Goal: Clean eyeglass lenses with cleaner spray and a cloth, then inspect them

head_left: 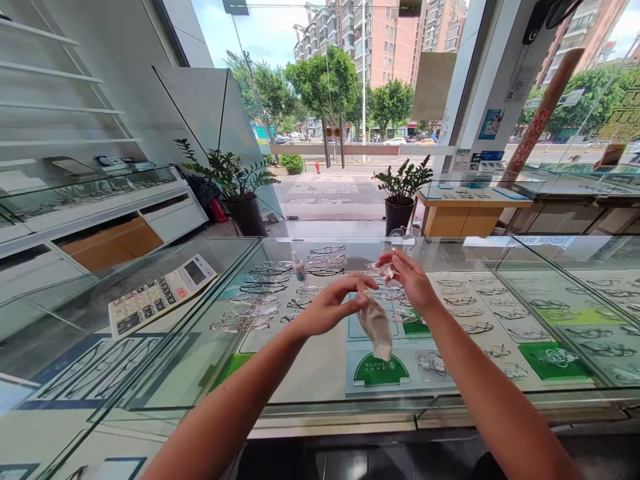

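Observation:
My left hand (333,305) is closed on a beige cleaning cloth (376,328), which hangs from the fingertips above the glass display case (300,373). Slightly farther forward and to the right, my right hand (414,280) pinches a thin-framed pair of glasses (401,237). Its frame points up and away from me, and the fingers hide part of it. Both hands are in the air close to each other, with the cloth apart from the lenses. Behind my left hand stands a small spray bottle (298,265).
A large calculator (161,293) lies on the glass at left. Rows of eyeglasses (265,287) fill the case, with green cards (555,360) among them. Potted plants (245,207) flank the glass door beyond. A wooden counter (463,217) stands at the back right.

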Available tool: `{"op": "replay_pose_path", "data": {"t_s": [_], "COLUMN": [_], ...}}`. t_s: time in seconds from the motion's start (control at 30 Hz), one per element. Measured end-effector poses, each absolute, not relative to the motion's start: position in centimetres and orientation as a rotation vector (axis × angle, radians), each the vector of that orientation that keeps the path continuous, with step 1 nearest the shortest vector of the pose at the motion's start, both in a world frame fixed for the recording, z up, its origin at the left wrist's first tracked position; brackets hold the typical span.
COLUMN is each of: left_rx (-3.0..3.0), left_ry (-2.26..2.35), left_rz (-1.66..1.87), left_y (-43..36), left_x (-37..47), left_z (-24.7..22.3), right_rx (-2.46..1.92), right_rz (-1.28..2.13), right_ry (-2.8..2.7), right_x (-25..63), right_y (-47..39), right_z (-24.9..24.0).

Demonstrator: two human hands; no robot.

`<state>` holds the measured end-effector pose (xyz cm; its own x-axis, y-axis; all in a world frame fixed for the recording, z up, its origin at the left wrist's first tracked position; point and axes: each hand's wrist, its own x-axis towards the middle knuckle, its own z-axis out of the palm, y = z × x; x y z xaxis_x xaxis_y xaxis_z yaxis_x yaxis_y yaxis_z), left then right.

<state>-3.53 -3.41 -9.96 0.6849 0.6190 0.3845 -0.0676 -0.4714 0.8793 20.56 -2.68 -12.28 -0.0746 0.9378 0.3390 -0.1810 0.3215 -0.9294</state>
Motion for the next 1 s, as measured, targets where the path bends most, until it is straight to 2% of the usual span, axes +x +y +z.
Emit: {"op": "replay_pose_path", "data": {"t_s": [0.2, 0.57, 0.87, 1.0], "left_rx": [1.696, 2.357, 2.532, 2.54], "left_ry": [0.607, 0.625, 0.642, 0.723], "left_rz": [1.149, 1.367, 1.505, 1.693], "left_y": [-1.7, -3.6, -3.8, -3.6], "left_x": [-5.3, -5.8, -5.3, -4.7], "left_z": [-9.8, -7.6, -8.2, -9.3], "right_rx": [-0.748, -0.686, -0.555, -0.525], "right_rz": [1.243, 1.334, 1.457, 1.479], "right_ry": [-1.52, -1.846, -1.961, -1.925], "right_x": [20.0, 19.1, 18.5, 18.3], "right_y": [-4.2, -5.1, -6.3, -6.3], "right_z": [-11.2, -11.3, -10.3, -10.4]}}
